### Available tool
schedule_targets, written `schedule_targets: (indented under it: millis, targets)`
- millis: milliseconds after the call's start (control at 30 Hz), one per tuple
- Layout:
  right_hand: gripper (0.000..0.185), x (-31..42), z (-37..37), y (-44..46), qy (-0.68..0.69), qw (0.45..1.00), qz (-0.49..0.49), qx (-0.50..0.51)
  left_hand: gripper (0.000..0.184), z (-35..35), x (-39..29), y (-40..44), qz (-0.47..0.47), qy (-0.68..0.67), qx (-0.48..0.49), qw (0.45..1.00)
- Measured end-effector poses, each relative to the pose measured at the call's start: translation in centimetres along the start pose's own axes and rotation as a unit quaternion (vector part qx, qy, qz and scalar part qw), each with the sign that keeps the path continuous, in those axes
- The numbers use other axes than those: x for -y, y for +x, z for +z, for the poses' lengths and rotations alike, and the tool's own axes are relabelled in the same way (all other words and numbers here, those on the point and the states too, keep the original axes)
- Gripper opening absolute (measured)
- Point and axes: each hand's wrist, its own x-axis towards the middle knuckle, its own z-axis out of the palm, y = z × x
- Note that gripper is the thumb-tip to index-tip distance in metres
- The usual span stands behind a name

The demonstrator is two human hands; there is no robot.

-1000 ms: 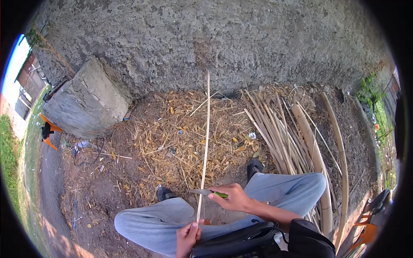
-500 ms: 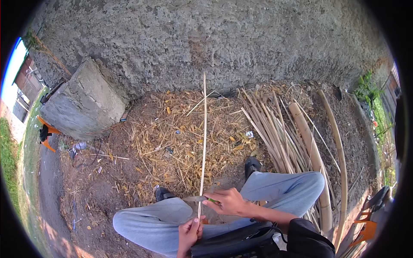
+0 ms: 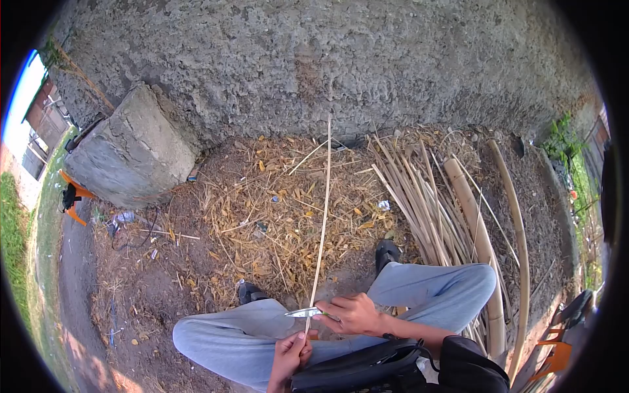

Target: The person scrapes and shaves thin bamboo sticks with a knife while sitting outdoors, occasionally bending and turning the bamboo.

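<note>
A long, thin bamboo strip [image 3: 324,223] runs from my lap up toward the wall. Low on it, my left hand [image 3: 288,354] pinches the near end between thumb and fingers. My right hand [image 3: 350,314] is closed around the handle of a knife [image 3: 302,313], and little of that handle shows. The shiny blade points left and lies across the strip, a short way above my left hand. Both hands are between my bent knees, over my lap.
A bundle of split bamboo strips [image 3: 426,203] lies to the right, beside a thick bamboo pole [image 3: 473,223] and a thinner curved pole [image 3: 514,216]. A rough wall [image 3: 393,65] rises ahead. A concrete block [image 3: 141,147] stands left. Dry leaves [image 3: 282,242] cover the ground.
The strip's far end has swung to the right. The knife blade has turned, its face now catching the light. My right hand has shifted slightly right and down.
</note>
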Motion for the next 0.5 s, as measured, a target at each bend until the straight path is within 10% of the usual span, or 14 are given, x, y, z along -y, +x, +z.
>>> schedule_targets:
  millis: [500]
  targets:
    - [0.026,-0.14,0.21,-0.16,-0.019,1.000,-0.010,0.010,0.036,0.46,-0.15,0.41,-0.012,-0.012,-0.026,1.000]
